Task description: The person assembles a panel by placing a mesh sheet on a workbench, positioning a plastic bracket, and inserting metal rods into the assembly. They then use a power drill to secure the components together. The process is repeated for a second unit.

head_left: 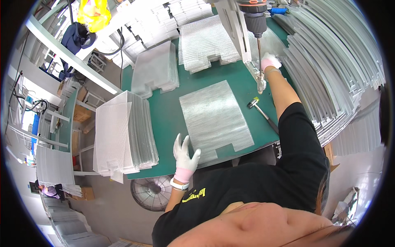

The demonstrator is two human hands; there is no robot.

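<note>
A notched, silvery mesh sheet (218,117) lies flat on the green-topped table (164,119) in front of me. My left hand (186,158), in a white glove with a pink cuff, is just off its near left corner, fingers spread and holding nothing. Stretched out to the far right, my gloved right hand (270,61) is beside another mesh sheet (265,43). A hanging power driver (254,18) with a long bit partly covers that hand, and its fingers are not clear. Between my arm and the near sheet lies a small mallet (261,112) with a black and yellow-green head.
Stacks of mesh sheets stand at the left (123,136), the back left (154,68) and the back middle (205,41). A tall pile of sheets (325,70) lines the right side. A white metal arm (236,33) reaches over the table. A round floor fan (152,192) is beyond the near edge.
</note>
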